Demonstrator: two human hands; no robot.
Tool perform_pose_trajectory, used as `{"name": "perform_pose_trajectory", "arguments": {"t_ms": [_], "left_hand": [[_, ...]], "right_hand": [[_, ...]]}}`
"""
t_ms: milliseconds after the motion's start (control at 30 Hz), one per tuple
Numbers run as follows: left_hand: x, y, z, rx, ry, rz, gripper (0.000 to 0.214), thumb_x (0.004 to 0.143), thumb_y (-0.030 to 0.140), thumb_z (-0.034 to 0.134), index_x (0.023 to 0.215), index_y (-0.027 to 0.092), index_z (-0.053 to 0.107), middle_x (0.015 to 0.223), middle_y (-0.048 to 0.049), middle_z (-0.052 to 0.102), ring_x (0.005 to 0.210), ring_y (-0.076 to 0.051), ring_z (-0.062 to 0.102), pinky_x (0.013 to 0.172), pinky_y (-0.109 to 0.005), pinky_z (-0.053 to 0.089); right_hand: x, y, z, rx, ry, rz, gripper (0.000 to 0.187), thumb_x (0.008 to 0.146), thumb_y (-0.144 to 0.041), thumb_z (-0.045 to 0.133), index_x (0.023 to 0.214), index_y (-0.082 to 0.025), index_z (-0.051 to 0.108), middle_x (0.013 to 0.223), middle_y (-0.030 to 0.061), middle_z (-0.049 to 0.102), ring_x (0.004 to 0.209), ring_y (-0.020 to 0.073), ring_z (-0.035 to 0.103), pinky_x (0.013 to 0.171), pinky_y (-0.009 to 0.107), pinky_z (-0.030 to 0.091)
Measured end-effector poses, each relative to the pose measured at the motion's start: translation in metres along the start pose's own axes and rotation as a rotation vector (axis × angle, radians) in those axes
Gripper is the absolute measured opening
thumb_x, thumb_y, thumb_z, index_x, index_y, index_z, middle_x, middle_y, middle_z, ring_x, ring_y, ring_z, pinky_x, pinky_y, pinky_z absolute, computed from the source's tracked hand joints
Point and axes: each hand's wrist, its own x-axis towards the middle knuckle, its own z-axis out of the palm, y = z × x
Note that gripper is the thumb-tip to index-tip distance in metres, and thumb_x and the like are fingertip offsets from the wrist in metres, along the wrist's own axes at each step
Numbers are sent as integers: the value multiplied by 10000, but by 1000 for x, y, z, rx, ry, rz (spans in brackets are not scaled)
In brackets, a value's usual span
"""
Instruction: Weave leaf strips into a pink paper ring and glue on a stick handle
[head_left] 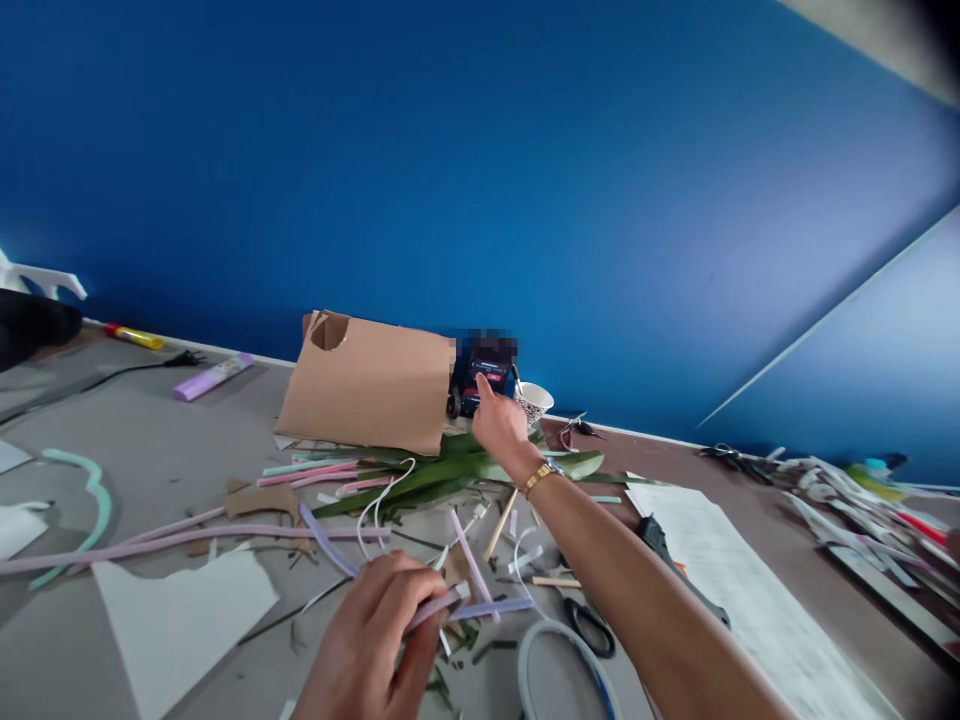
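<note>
My left hand (375,630) is low in the middle, fingers closed round a thin lilac strip (439,603) that points to the right. My right hand (499,420), with a gold watch (541,473) on the wrist, reaches far across the table. Its forefinger touches the screen of a dark phone (484,372) that stands against the blue wall, beside a brown cardboard piece (367,385). The other fingers of that hand are curled, with nothing in them. Long green leaves (450,470) lie under that wrist.
Pink, lilac and green strips (307,472), white paper pieces (180,610), white cable (375,505), a tape ring (559,665) and black scissors (589,625) litter the table. A paper cup (534,400) stands by the phone. A printed sheet (727,580) lies right; clutter fills the far right.
</note>
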Motion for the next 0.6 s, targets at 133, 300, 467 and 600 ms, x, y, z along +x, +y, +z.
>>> {"name": "perform_pose_trajectory", "arguments": {"t_ms": [133, 300, 467, 600], "left_hand": [[1, 2, 0, -31, -27, -3, 118, 894, 158, 494, 914, 239, 577, 823, -37, 629, 738, -167, 599, 672, -247, 491], [0, 0, 1, -21, -52, 2, 114, 895, 148, 499, 922, 239, 560, 837, -34, 617, 758, -159, 594, 683, -240, 482], [1, -2, -1, 24, 1, 34, 124, 878, 120, 517, 917, 235, 542, 843, -21, 609, 763, -137, 593, 701, -213, 480], [4, 0, -5, 56, 2, 94, 147, 867, 97, 529, 938, 225, 537, 847, -25, 614, 765, -137, 597, 696, -209, 483]], "right_hand": [[8, -1, 5, -4, -25, 5, 624, 858, -107, 445, 1464, -150, 303, 1047, 163, 700, 983, 284, 647, 841, 352, 440], [9, -1, 4, 69, 0, 19, 627, 846, -92, 455, 1458, -116, 318, 1036, 175, 703, 960, 282, 651, 834, 349, 442], [-36, -4, -17, 253, 88, -23, 441, 909, -148, 366, 1328, -71, 483, 1050, 148, 696, 880, 222, 659, 772, 289, 471], [-108, -11, -42, 421, 98, -127, 278, 884, -175, 419, 1019, -165, 662, 907, 51, 699, 791, 153, 642, 698, 207, 476]]}}
